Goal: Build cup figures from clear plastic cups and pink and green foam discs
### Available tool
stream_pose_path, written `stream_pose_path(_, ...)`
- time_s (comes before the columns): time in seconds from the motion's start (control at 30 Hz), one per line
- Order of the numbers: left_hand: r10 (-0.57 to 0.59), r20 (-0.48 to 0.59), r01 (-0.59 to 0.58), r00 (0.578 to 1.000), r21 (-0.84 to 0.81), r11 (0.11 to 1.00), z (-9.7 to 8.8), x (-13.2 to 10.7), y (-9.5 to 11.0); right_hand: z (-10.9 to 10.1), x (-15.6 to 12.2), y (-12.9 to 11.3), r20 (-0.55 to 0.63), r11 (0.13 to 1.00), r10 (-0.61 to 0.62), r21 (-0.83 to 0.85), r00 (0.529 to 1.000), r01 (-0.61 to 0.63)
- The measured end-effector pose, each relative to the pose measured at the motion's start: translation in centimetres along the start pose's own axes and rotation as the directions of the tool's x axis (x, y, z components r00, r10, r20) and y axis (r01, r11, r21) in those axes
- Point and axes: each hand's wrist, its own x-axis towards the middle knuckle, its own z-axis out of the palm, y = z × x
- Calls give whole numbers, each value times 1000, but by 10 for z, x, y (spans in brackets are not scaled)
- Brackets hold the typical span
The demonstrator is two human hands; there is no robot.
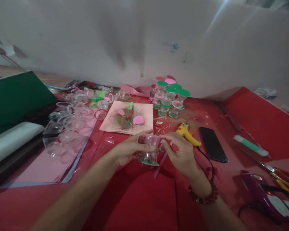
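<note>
My left hand (131, 147) is wrapped around a pair of clear plastic cups (149, 157) that look joined one above the other, with green at the lower end. At the upper rim, my right hand (179, 150) pinches the cups' edge from the right with thumb and forefinger. A thin translucent strip (160, 166) slants down just beside the right hand. Behind the hands lies a pale pink board (108, 122) with brown smudges, paper scraps and a pink paper disc (138, 120). The yellow glue gun (189, 134) rests right of the board, beyond my right wrist.
Several finished-looking cup pairs with green and pink discs (170, 96) stand against the wall. Loose clear cups (72, 128) crowd pink sheets (43, 170) on the left. To the right are a black phone (213, 144), a green-and-white tube (250, 145), scissors (279, 176) and a purple device (265, 195).
</note>
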Motion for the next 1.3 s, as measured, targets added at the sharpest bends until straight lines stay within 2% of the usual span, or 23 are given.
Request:
stream_pose_path(0.1, 88, 6, -88, 996, 102, 991, -1, 1, -1, 1, -2, 2, 11, 993, -76, -88, 997, 77)
stream_pose_path(0.17, 215, -1, -209, 977, 222, 952, -1, 3, -2, 2, -3, 5, 17, 986, -88, -140, 996, 90)
stream_pose_path(0.2, 305, -6, -289, 952, 307, 907, -1, 4, -2, 3, -4, 6, 20, 982, -91, -162, 996, 93)
stream_pose_path(0.23, 410, -5, -373, 912, 402, 836, 0, 5, -1, 3, -4, 7, 25, 978, -98, -182, 995, 101)
stream_pose_path(0.3, 598, 43, -500, 800, 599, 626, 1, 6, 0, 4, -4, 9, 45, 965, -128, -225, 991, 135)
stream_pose_path(0.37, 699, 121, -542, 705, 728, 420, 2, 5, 0, 4, -4, 9, 77, 943, -165, -279, 983, 180)
stream_pose_path(0.43, 752, 186, -524, 632, 818, 237, 2, 4, -1, 4, -3, 8, 117, 919, -196, -325, 974, 224)
stream_pose_path(0.5, 771, 260, -468, 581, 882, 55, 3, 2, -4, 4, -3, 7, 156, 900, -215, -352, 964, 258)
stream_pose_path(0.57, 757, 322, -409, 569, 909, -79, 3, 1, -8, 4, -3, 6, 185, 887, -231, -363, 955, 285)
stream_pose_path(0.6, 747, 340, -390, 571, 913, -118, 3, 1, -9, 5, -4, 5, 192, 884, -237, -365, 952, 293)
stream_pose_path(0.7, 726, 360, -358, 586, 919, -166, 2, 1, -11, 5, -4, 6, 197, 892, -228, -350, 954, 286)
stream_pose_path(0.8, 710, 358, -341, 607, 924, -174, 1, 2, -9, 5, -4, 6, 145, 920, -205, -310, 968, 241)
stream_pose_path(0.93, 743, 313, -301, 592, 941, -156, -1, 0, -6, 2, -2, -1, -25, 920, -213, -341, 977, 192)
stream_pose_path(1.0, 746, 306, -303, 592, 942, -146, -2, 0, -5, -2, -2, -5, -138, 935, -179, -332, 974, 124)
stream_pose_path(1.13, 752, 302, -336, 585, 935, -115, -3, 1, -6, -8, -3, -5, -350, 979, -71, -202, 934, -1)
stream_pose_path(1.23, 759, 281, -331, 587, 939, -91, -4, 3, -7, -9, -4, 0, -424, 988, 104, -63, 900, -144)
stream_pose_path(1.3, 762, 267, -320, 590, 944, -83, -4, 4, -7, -9, -4, 1, -457, 970, 228, 27, 859, -243)
